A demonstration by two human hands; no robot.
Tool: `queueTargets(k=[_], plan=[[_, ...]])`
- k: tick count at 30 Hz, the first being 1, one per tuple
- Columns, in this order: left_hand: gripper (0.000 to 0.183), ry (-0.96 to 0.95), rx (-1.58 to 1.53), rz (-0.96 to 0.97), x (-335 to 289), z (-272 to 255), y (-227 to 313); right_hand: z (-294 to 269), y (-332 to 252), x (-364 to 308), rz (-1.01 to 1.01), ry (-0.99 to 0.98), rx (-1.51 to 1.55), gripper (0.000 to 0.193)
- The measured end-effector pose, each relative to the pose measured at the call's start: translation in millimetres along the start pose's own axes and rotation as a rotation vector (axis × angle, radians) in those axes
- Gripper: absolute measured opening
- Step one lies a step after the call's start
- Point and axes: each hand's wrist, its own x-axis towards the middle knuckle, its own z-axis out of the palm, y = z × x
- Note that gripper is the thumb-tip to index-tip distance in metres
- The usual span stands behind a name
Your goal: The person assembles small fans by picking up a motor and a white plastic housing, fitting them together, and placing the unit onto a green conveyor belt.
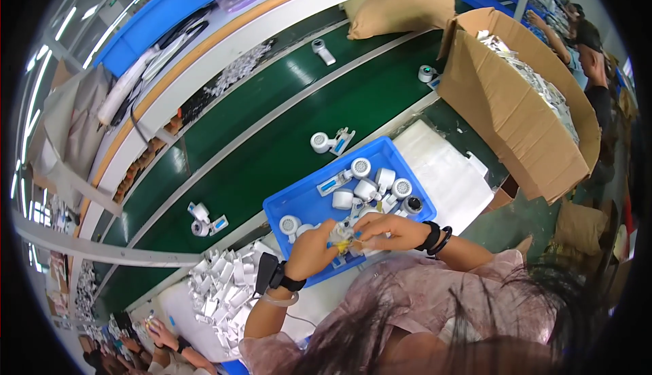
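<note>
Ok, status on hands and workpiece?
Left hand, right hand: both holding small pale piece. Piece partly hidden, detail unclear. Blue tray below, white round-headed units inside.

left hand [312, 249]: curled inward | right hand [392, 231]: bent, fingers [370, 225] near left's | forearms [268, 316]: angled inward

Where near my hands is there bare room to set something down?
The white sheet between the blue tray and the large cardboard box is largely bare; so is the green conveyor belt between two white round-headed units. Crowded: the tray, around your left hand and right hand, and the heap of white plastic pieces further left.
</note>
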Motion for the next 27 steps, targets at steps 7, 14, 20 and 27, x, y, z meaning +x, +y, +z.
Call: queueTargets(k=[7,14,20,27], plan=[[0.041,0.256,-0.035,-0.022,-4.6,3.3,20.5,8.7,8.4,0.7,0.146,-0.089,0.188,0.014],[0.043,0.080,-0.326,-0.188,-26.5,0.7,30.0,28.0,13.6,2.8,0.158,0.135,0.006,0.017],[0.028,0.406,-0.896,-0.157,-26.0,40.6,28.2,39.7,16.3,2.4,0.039,0.461,-0.113,0.016],[0.028,0.531,-1.071,-0.098,-18.5,64.5,26.9,39.1,1.8,5.4,-0.038,0.450,-0.129,0.015]])
